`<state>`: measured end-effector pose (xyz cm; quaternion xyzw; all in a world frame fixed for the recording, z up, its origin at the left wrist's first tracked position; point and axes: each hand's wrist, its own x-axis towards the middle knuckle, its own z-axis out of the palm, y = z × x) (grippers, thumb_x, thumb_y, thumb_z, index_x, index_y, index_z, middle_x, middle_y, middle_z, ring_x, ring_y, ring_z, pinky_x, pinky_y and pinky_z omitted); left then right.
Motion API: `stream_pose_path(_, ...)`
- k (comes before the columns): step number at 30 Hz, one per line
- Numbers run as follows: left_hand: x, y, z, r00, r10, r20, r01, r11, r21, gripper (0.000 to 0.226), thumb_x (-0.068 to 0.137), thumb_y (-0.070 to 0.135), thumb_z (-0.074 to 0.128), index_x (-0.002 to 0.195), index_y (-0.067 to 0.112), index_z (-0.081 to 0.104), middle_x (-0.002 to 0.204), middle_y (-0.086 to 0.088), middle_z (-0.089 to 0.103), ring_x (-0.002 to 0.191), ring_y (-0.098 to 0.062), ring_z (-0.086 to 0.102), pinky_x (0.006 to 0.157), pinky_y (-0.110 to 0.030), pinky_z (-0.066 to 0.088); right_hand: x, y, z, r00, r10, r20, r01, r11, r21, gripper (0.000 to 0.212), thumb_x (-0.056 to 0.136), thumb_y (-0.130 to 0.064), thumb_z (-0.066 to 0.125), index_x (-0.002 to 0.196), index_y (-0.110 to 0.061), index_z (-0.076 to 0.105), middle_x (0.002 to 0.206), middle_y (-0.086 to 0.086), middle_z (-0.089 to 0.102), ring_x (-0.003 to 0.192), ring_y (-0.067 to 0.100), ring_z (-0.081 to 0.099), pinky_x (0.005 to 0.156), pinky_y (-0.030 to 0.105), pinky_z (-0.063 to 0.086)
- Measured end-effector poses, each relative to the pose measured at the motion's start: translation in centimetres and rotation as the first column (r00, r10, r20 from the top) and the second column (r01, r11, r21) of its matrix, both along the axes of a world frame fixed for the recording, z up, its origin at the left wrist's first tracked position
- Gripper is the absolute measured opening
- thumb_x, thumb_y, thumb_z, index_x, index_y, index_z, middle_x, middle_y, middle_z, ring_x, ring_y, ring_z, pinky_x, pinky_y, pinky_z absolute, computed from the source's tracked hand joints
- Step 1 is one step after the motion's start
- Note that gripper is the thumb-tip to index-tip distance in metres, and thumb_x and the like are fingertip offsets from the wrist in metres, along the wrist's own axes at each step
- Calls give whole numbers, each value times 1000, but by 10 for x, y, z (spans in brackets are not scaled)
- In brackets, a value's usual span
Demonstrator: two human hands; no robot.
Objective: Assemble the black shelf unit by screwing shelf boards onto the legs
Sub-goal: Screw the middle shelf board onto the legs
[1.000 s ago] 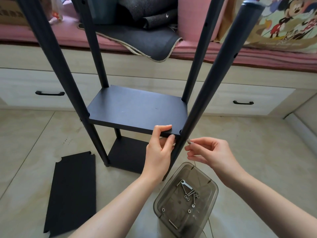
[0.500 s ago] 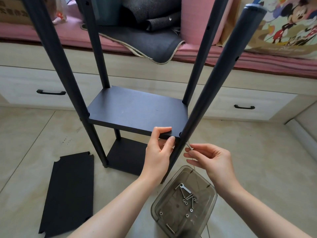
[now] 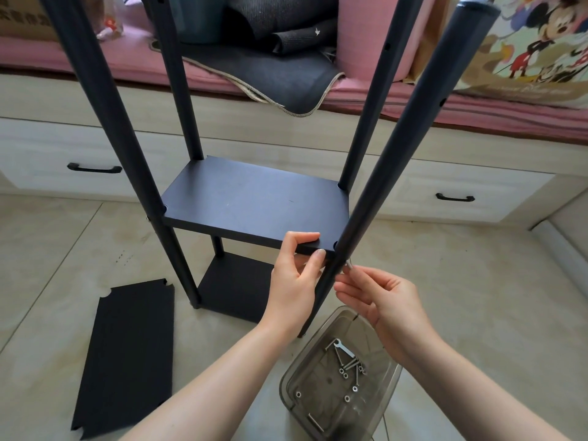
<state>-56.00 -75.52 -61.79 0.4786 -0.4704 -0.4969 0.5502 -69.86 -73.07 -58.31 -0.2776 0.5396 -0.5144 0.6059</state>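
The black shelf unit stands on the floor with several round legs. Its upper shelf board point(image 3: 251, 202) sits between them, and a lower board point(image 3: 235, 288) lies near the floor. My left hand point(image 3: 294, 281) pinches the upper board's front right corner, thumb on top. My right hand point(image 3: 378, 297) pinches a small silver screw point(image 3: 349, 264) against the front right leg point(image 3: 394, 148), just below the board. A loose black shelf board point(image 3: 127, 354) lies flat on the tiles at the left.
A smoky clear plastic tray point(image 3: 378, 405) by my right wrist holds several screws, nuts and a small wrench point(image 3: 343, 346). Behind the unit runs a bench with drawers point(image 3: 95, 168) and pink cushions, with dark mats and a cartoon bag on them.
My right hand has moved slightly left, bringing the screw up against the front right leg. My left hand has kept its pinch on the board's corner.
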Motion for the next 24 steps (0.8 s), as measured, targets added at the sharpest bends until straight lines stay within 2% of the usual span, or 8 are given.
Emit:
stream_pose_path(2, 0, 0, 0, 1000, 2, -1, -2, 1000, 5, 20, 102, 20, 59, 108, 39, 57, 98, 13, 70, 97, -16, 72, 93, -42, 58, 1, -1, -2, 999, 0, 40, 0, 1000, 9, 22, 85, -13, 63, 97, 3, 71, 86, 19, 74, 74, 21, 73, 66, 25, 59)
stream_pose_path(5, -1, 0, 0, 1000, 5, -13, -5, 1000, 9, 20, 102, 19, 59, 107, 38, 57, 97, 10, 70, 96, -17, 72, 92, -40, 59, -1, -1, -3, 1000, 6, -5, -6, 1000, -9, 18, 92, -12, 59, 94, 3, 70, 79, 14, 73, 66, 15, 70, 62, 22, 57)
stream_pose_path(7, -2, 0, 1, 999, 8, -33, -7, 1000, 14, 20, 102, 18, 59, 106, 37, 57, 98, 6, 70, 97, -18, 72, 91, -38, 59, -4, -3, 0, 996, 22, -89, -24, 999, -26, 18, 94, -10, 58, 91, 2, 71, 75, 12, 73, 64, 13, 68, 61, 21, 57)
stream_pose_path(10, -2, 0, 1, 999, 6, -31, -5, 1000, 20, 22, 102, 17, 59, 105, 39, 56, 97, 10, 69, 97, -16, 72, 90, -34, 59, -8, -4, 4, 967, 63, -248, -81, 995, -63, 12, 93, -7, 62, 93, -1, 72, 77, 13, 74, 68, 17, 70, 66, 23, 58)
stream_pose_path(13, -2, 0, 1, 999, 4, -42, -3, 1000, 27, 22, 102, 17, 59, 104, 39, 57, 98, 7, 69, 98, -18, 72, 91, -36, 59, -8, -4, 5, 931, 66, -358, -105, 990, -90, 9, 88, -3, 67, 91, -9, 74, 79, 13, 75, 71, 19, 72, 69, 24, 58)
stream_pose_path(16, -1, 0, 3, 999, 0, -46, 1, 1000, 30, 21, 102, 16, 59, 106, 37, 57, 99, 7, 70, 97, -17, 72, 92, -38, 59, -5, -6, 7, 951, 53, -305, -78, 994, -71, 9, 84, 0, 71, 85, -9, 74, 78, 16, 75, 69, 20, 71, 69, 24, 59)
stream_pose_path(19, -1, 0, 3, 999, -4, -38, 5, 1000, 28, 20, 102, 17, 59, 106, 37, 57, 98, 10, 70, 97, -16, 72, 91, -38, 59, -4, -7, 5, 973, 51, -223, -61, 997, -38, 6, 86, -1, 68, 89, -3, 73, 78, 16, 74, 68, 19, 70, 67, 24, 59)
stream_pose_path(24, -1, 1, 4, 999, 7, -36, -6, 1000, 25, 20, 102, 17, 59, 106, 37, 58, 101, 5, 69, 97, -18, 72, 92, -39, 59, -4, -7, 0, 953, 49, -298, -81, 992, -95, 11, 92, -4, 63, 89, -4, 74, 75, 15, 74, 64, 19, 69, 65, 25, 59)
